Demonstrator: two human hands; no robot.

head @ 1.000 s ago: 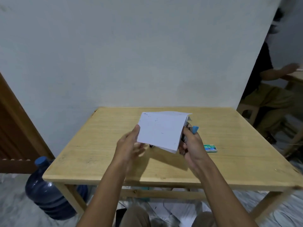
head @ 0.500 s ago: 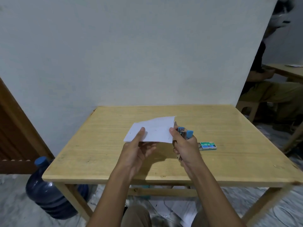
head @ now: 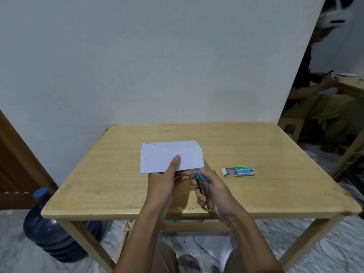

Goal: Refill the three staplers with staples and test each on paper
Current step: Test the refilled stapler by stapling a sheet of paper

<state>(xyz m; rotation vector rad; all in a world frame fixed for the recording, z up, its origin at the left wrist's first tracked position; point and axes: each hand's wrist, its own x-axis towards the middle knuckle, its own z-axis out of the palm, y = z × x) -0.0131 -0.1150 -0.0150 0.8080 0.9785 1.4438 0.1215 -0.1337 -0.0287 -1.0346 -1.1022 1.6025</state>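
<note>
Left hand [head: 167, 183] pinches paper [head: 165, 154] near edge; right hand [head: 219, 192] grips stapler [head: 200, 181], nose pointing far, just beside paper's near-right corner.

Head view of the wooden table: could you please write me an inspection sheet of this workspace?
Surface: light wooden table, set against a white wall.
Job's things: white sheet of paper, held at its near edge; blue-tipped metal stapler by its near right corner; green staple box to the right, tray partly out.
Clutter: loose papers on the floor under the table.
Hands: left hand pinches the paper, thumb on top; right hand grips the stapler.
Cables: nothing seen.
Surroundings: blue water bottle on the floor, left; another person seated far right.
</note>
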